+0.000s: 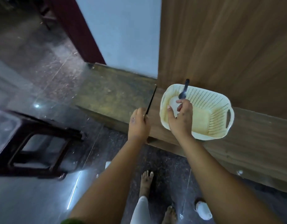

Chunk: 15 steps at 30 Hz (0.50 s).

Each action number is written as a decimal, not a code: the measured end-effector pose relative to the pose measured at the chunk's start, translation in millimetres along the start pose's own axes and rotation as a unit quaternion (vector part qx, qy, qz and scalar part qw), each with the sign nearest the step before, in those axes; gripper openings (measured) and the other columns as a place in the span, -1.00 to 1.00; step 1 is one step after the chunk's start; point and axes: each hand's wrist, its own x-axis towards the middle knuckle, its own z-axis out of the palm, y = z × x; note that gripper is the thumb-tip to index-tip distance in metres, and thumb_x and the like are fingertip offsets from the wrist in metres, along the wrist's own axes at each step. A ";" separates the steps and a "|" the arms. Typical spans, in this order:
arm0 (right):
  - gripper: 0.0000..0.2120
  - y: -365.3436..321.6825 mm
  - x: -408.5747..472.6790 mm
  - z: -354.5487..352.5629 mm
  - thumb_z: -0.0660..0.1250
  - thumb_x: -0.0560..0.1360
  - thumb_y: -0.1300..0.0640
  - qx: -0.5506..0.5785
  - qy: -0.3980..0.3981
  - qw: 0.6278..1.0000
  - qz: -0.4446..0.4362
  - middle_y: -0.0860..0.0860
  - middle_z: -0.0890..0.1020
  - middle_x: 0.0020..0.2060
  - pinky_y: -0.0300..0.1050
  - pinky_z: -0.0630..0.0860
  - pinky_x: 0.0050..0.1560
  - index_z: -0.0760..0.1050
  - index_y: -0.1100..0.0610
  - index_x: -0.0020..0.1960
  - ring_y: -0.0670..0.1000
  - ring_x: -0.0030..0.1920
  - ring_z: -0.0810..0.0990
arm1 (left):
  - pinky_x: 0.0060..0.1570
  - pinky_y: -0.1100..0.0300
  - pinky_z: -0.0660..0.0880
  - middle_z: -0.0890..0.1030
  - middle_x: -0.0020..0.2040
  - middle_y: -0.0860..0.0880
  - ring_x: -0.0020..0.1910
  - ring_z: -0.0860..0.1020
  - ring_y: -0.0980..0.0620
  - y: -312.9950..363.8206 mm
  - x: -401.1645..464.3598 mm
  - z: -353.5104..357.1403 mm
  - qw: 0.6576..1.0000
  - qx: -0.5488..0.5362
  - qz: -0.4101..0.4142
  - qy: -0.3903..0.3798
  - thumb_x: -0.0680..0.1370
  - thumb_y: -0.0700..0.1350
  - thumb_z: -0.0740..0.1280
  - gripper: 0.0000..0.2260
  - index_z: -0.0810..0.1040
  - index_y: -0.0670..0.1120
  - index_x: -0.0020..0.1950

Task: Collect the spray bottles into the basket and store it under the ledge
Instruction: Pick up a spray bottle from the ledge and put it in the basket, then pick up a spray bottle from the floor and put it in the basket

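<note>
A cream perforated plastic basket with side handles stands on a wooden ledge. My right hand reaches into its left end and is closed around a white spray bottle whose dark trigger head sticks up above the rim. The bottle's body is mostly hidden by my fingers. My left hand rests on the left end of the ledge, gripping its dark corner edge.
A stone step lies left of the ledge against a pale wall. A dark wooden stool stands on the glossy floor at left. My bare feet are below, and a white object lies on the floor at lower right.
</note>
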 end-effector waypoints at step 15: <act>-0.65 35.0 -185.1 200.2 0.34 0.50 0.08 -0.126 -0.427 0.895 -0.037 0.07 0.44 0.14 -0.15 0.42 0.03 0.37 0.09 0.25 0.01 0.07 0.43 | 0.27 0.02 0.35 0.42 0.40 -0.12 0.37 0.37 -0.13 -264.5 -175.7 -42.3 0.926 0.017 -0.369 -0.077 0.57 -0.05 0.26 -0.54 0.27 -0.09 0.45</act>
